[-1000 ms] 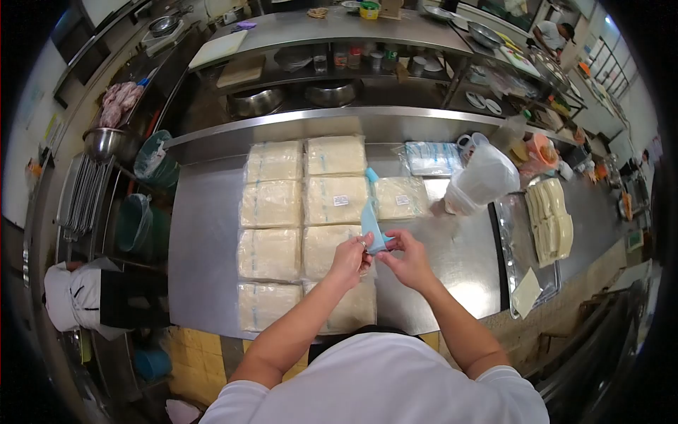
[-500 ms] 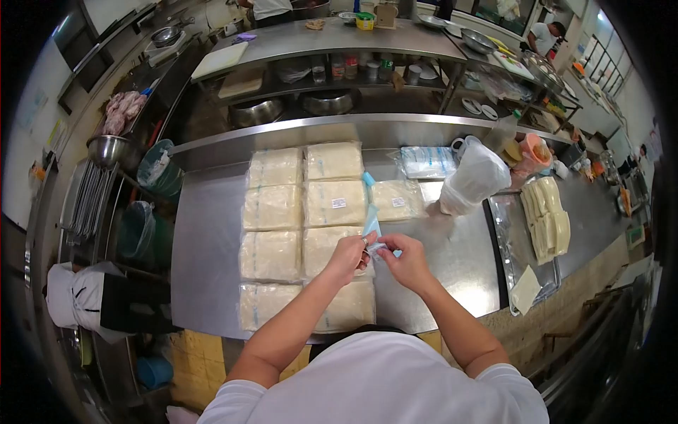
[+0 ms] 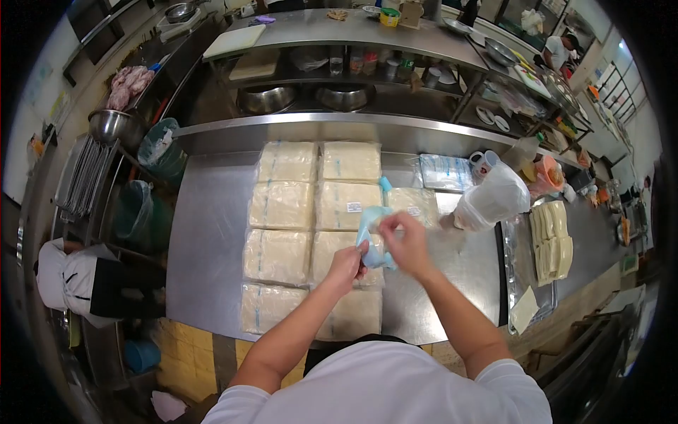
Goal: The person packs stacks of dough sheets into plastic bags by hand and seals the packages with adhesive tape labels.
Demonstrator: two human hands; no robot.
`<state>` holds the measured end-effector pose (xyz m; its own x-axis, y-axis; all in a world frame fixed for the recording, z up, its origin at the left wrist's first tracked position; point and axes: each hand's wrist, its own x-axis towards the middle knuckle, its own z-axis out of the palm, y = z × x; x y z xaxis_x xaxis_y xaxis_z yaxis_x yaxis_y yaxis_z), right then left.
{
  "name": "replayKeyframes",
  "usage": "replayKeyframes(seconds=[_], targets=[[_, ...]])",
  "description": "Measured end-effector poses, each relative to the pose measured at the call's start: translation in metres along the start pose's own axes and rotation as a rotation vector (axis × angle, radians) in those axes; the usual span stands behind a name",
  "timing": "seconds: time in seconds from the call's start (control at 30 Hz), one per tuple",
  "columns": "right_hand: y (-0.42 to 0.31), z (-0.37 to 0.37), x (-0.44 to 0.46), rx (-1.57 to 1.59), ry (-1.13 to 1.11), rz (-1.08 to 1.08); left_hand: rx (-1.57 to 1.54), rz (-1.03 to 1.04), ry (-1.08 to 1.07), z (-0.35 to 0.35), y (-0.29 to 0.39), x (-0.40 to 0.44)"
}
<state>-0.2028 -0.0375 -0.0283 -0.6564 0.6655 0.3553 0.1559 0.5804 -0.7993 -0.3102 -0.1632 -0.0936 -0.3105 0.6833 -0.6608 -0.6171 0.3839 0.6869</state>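
Observation:
A light blue strip (image 3: 369, 227), thin and flexible, bends in a loop between my hands above the packs. My left hand (image 3: 347, 266) is closed on the strip's lower part, thumb on top. My right hand (image 3: 406, 240) is pinched at the loop's right side; what lies between its fingertips is partly hidden and blurred. Below lie clear-wrapped packs of flat cream-coloured sheets (image 3: 281, 205), set out in two columns. A white label (image 3: 354, 207) sits on one pack. A separate, smaller pack (image 3: 402, 198) to the right carries another label. A small blue piece (image 3: 385, 184) lies beside it.
Behind the smaller pack is a blue-and-white plastic packet (image 3: 446, 172). A plastic-bagged container (image 3: 491, 198) and a mug (image 3: 483, 162) stand to the right. Farther right, a metal tray (image 3: 519, 283) holds cream-coloured folded pieces (image 3: 551, 240). Another person (image 3: 78, 283) is at the left.
The light blue strip has opened from a narrow piece into a wide loop. My right hand has risen slightly and turned, away from my left hand. The view has shifted slightly.

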Motion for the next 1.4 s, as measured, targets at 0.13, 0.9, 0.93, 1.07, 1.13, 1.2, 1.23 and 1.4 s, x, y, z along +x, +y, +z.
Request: replayKeyframes(seconds=[0.13,0.9,0.93,1.07,1.13,1.2,1.23,1.4], targets=[[0.075,0.039,0.098,0.042,-0.021,0.378,0.022,0.008,-0.027,-0.01,-0.008,-0.001],[0.056,-0.006,0.006,0.604,-0.415,0.466,-0.047,0.182,0.08,0.008,0.038,0.021],[0.053,-0.006,-0.009,0.58,-0.361,0.484,-0.061,0.185,0.069,0.013,0.04,0.021],[0.037,-0.019,-0.038,0.552,-0.174,0.5,-0.018,0.174,-0.106,0.036,0.051,-0.002],[0.026,-0.028,-0.046,0.569,-0.125,0.483,0.086,0.161,-0.146,0.039,0.042,-0.001],[0.018,-0.036,-0.053,0.577,-0.108,0.464,0.129,0.155,-0.164,0.043,0.037,-0.007],[0.017,-0.038,-0.057,0.546,-0.097,0.426,0.12,0.153,-0.164,0.046,0.036,-0.013],[0.004,-0.044,-0.074,0.426,-0.088,0.312,0.067,0.14,-0.186,0.054,0.033,-0.038]])
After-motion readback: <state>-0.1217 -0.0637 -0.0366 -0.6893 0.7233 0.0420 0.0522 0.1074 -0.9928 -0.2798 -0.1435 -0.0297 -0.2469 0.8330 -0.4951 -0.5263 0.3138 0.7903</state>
